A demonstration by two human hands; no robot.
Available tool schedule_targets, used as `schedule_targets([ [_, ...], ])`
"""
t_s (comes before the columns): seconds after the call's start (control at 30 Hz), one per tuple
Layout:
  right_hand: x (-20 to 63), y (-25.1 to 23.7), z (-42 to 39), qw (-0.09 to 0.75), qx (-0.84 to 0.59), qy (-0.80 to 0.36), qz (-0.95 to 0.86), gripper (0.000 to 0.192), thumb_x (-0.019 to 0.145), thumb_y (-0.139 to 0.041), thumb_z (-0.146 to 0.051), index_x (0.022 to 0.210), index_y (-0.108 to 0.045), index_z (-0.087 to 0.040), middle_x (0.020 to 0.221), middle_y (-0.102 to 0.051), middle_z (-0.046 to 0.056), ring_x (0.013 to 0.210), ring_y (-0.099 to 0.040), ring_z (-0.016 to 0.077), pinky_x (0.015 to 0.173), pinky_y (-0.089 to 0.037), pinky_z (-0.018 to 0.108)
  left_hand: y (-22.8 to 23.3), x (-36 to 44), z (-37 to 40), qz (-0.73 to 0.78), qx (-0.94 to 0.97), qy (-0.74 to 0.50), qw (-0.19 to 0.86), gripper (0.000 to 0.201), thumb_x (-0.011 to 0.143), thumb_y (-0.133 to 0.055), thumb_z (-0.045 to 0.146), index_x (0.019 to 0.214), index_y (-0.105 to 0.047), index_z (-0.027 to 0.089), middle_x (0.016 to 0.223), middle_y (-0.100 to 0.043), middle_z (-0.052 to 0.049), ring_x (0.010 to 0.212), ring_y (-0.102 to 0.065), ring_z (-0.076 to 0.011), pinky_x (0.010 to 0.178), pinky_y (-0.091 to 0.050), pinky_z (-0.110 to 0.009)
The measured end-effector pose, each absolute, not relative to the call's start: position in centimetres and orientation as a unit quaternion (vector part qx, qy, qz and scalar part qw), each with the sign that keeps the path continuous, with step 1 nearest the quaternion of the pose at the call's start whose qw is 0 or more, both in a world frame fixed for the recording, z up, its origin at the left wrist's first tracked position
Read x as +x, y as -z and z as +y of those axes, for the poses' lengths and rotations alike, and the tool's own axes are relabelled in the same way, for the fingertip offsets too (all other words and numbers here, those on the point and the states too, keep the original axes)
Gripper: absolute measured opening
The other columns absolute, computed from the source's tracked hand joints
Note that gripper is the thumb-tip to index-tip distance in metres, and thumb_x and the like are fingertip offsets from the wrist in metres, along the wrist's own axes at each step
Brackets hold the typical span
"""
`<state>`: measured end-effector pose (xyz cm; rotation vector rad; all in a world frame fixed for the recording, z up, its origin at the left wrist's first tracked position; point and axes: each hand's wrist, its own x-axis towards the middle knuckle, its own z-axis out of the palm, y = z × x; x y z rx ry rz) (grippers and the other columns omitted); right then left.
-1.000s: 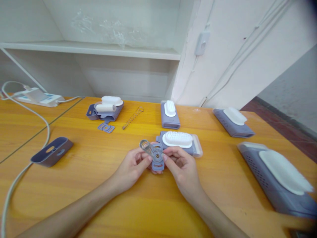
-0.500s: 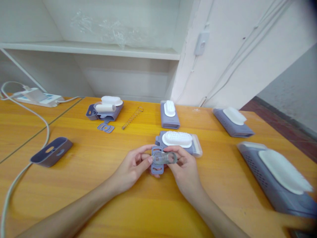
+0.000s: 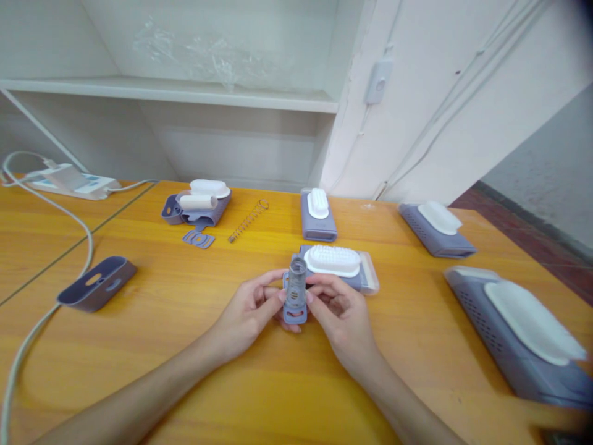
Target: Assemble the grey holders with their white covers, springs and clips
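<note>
In front of me, my left hand [image 3: 252, 312] pinches the left edge of a small purple slotted plate [image 3: 294, 317] between thumb and fingers. A clear tube [image 3: 297, 281] stands on the plate, pointing up and away, with a coil spring inside. My right hand [image 3: 343, 315] is closed at the plate's right edge, its thumb against the base of the tube; its other fingers curl behind. Just beyond lies a purple case [image 3: 365, 281] with a white bristled brush [image 3: 332, 260] on top, partly hidden by the tube and right hand.
A loose coil spring [image 3: 249, 220] and a flat purple slotted piece [image 3: 199, 238] lie farther back. A purple end cap [image 3: 97, 284] sits at left by a white cable [image 3: 34, 337]. Several purple cases with white brushes, such as this one [image 3: 317, 216], stand around. A power strip [image 3: 76, 185] is back left.
The clear tube has swung from lying toward the right to pointing up and away over the plate. My right thumb has shifted to its base. The left hand has hardly moved.
</note>
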<state>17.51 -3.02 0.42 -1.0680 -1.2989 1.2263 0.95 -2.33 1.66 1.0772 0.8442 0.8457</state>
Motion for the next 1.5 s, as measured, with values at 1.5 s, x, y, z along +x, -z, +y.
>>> schedule_targets([
  [1.5,17.3,-0.4,-3.8,0.479,-0.407,-0.47,-0.619,0.036,0.082,-0.058,-0.026,0.118,-0.055,-0.023,0.093,-0.06,0.004,0.077,-0.057,0.0146,0.071,-0.049,0.028,-0.4,0.6,-2.1,0.34,0.45,-0.441,0.699,0.042,0.083,-0.058,0.031,0.122,-0.049,0.018,0.096,-0.067,-0.01,0.081,-0.063,-0.018,0.076,-0.048,-0.03],
])
